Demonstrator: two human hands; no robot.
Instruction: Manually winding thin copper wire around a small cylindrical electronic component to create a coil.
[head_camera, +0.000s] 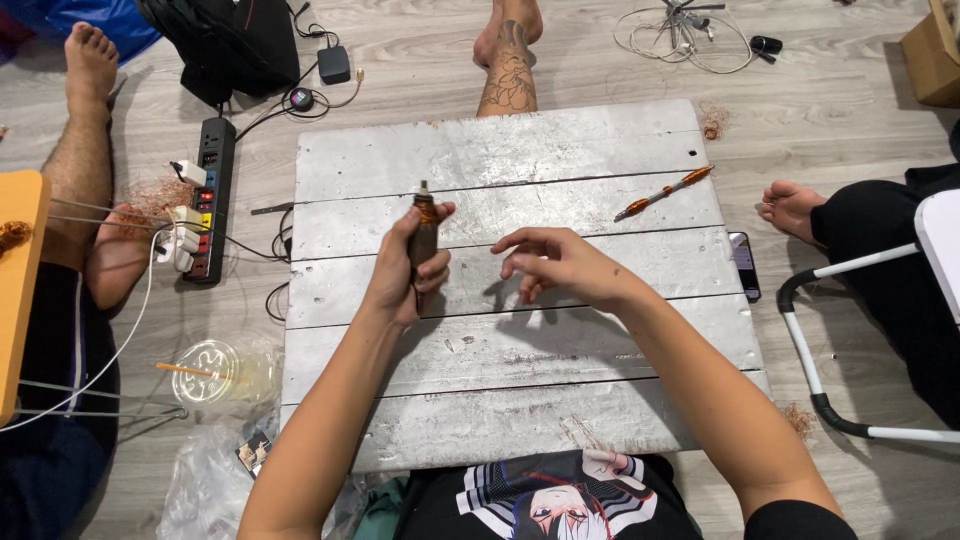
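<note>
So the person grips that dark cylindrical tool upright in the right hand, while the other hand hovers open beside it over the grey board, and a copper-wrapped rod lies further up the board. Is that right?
Not quite: the head view shows the dark cylindrical tool held upright in the left hand, not the right. The right hand hovers open beside it over the grey board, and the copper-wrapped rod does lie further up the board.

Bright even light, soft shadows, sharp
</note>
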